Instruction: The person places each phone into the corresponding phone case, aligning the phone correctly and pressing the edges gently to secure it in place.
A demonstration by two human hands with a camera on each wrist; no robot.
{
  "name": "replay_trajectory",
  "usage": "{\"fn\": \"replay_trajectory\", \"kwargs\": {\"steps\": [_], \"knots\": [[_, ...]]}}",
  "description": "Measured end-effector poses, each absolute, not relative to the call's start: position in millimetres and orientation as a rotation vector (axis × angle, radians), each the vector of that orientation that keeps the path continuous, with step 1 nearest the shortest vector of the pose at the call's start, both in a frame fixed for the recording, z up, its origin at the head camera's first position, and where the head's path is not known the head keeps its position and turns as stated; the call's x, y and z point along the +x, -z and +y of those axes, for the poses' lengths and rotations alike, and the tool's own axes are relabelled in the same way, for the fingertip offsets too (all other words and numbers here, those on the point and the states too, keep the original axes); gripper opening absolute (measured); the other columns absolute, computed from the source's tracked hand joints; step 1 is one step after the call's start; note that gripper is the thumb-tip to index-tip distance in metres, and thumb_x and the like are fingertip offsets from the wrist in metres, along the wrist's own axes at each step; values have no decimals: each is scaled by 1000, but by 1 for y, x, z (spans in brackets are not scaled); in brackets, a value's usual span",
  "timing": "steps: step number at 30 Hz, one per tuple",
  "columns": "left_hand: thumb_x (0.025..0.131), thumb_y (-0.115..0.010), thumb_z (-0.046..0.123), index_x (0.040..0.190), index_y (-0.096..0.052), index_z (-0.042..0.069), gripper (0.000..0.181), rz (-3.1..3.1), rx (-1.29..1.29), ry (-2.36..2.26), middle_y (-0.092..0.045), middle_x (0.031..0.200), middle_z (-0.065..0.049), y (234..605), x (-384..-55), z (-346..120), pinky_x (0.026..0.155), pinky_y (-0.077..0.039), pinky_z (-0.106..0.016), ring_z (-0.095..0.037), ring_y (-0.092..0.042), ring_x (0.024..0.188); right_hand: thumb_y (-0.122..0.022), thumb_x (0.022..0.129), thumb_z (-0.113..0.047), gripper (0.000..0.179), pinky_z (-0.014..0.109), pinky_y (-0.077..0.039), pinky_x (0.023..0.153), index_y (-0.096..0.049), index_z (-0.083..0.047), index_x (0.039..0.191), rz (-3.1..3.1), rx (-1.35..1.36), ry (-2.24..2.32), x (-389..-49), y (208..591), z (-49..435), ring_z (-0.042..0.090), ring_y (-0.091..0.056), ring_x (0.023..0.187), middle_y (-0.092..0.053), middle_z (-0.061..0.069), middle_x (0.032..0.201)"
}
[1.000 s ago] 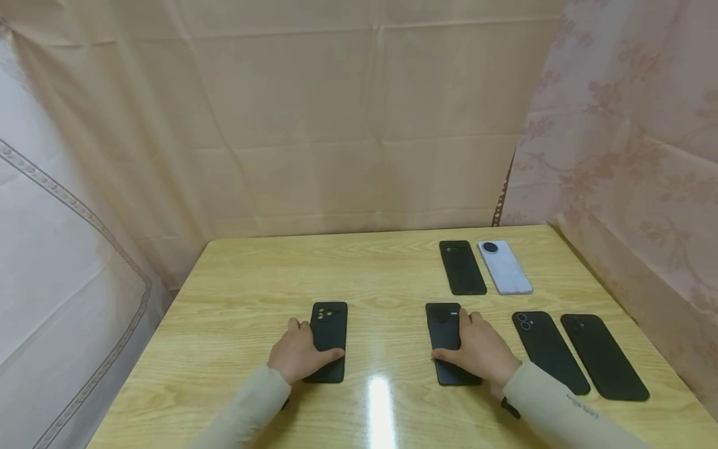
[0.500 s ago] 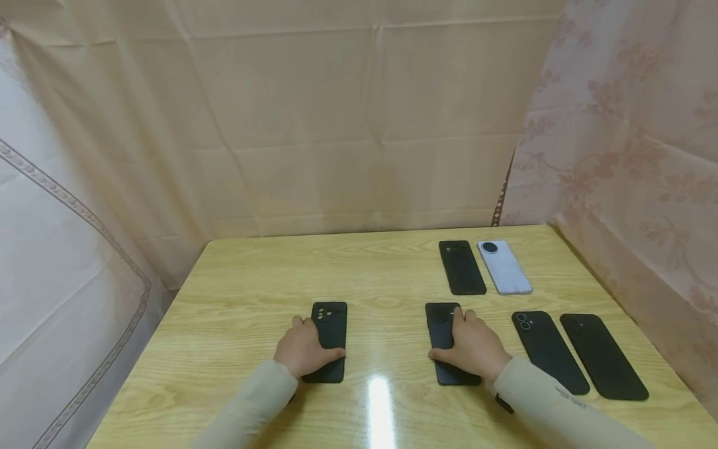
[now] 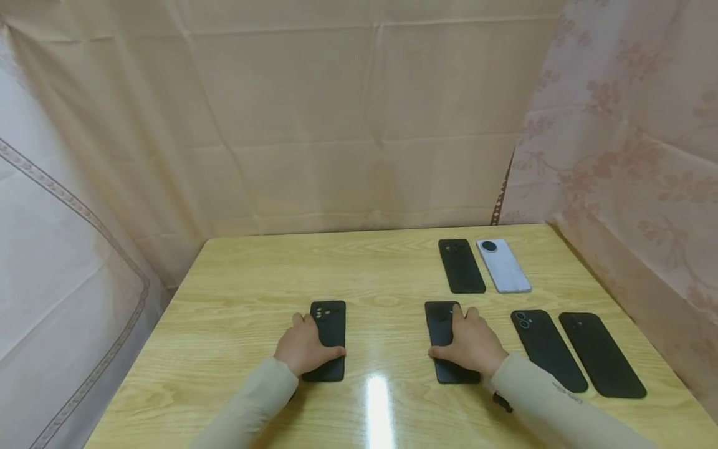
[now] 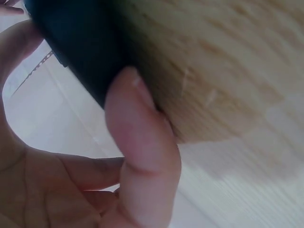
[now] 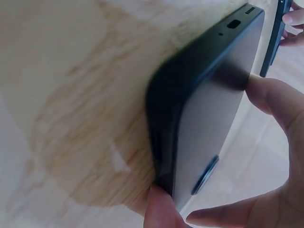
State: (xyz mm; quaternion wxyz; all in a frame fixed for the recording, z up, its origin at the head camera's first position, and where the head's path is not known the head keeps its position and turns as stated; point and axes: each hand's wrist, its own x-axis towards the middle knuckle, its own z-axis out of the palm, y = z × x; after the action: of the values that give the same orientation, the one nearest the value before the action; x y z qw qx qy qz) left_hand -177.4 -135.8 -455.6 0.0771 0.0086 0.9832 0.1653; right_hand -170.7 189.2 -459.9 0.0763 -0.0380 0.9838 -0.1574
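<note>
In the head view, my left hand (image 3: 305, 347) grips a black phone case (image 3: 332, 327) by its long edges, thumb on the near right edge. Wood colour shows through the case's camera holes. To the right, my right hand (image 3: 473, 343) spans a black phone (image 3: 441, 333), thumb on its left edge and fingers on its right. The right wrist view shows this phone's charging port and the raised round camera area (image 5: 205, 175); the fingertips pinch its sides. A fingertip presses the dark case edge (image 4: 80, 47) in the left wrist view.
Right of my right hand lie a black phone with two lenses (image 3: 546, 349) and a plain black case (image 3: 603, 355). Farther back are another black case (image 3: 462, 267) and a pale phone (image 3: 503, 267). Cloth hangs behind the wooden table (image 3: 252, 274) and on both sides.
Both hands have shifted slightly: the left a little to the right over the case, the right a little to the left over the phone. The case and phones stay in place.
</note>
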Motion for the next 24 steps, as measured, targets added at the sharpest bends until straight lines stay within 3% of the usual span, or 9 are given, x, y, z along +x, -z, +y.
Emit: {"fn": "replay_trajectory", "kwargs": {"steps": [5,10,18,24], "knots": [[67,-79,64,132,-46,-17,109,2942,29,-475,-50,110,-25,455,-178,-136,56,-51,-35,-22,-52,66,-82,67,-58,122,36,-48,56,-28,19,144,2916,-66,508,-173,461,189,27,-51,79,-49,34,113],[67,-78,66,132,-46,-16,109,2942,34,-463,-50,110,-25,456,-179,-137,55,-51,-35,-21,-52,66,-82,65,-61,124,44,-54,66,-30,23,139,2901,-34,512,-177,461,193,32,-57,85,-49,38,116],[67,-78,67,132,-46,-16,110,2949,24,-446,-50,107,-23,456,-179,-137,54,-51,-35,-21,-52,66,-82,67,-56,94,36,-47,60,-54,21,114,2865,5,619,-175,459,197,28,-51,75,-48,24,99],[67,-78,67,129,-48,-16,108,2954,41,-454,-51,102,-21,457,-179,-137,54,-50,-34,-21,-51,66,-82,68,-54,99,39,-48,65,-48,22,121,2840,55,665,-173,460,196,31,-50,81,-45,24,102]]}}
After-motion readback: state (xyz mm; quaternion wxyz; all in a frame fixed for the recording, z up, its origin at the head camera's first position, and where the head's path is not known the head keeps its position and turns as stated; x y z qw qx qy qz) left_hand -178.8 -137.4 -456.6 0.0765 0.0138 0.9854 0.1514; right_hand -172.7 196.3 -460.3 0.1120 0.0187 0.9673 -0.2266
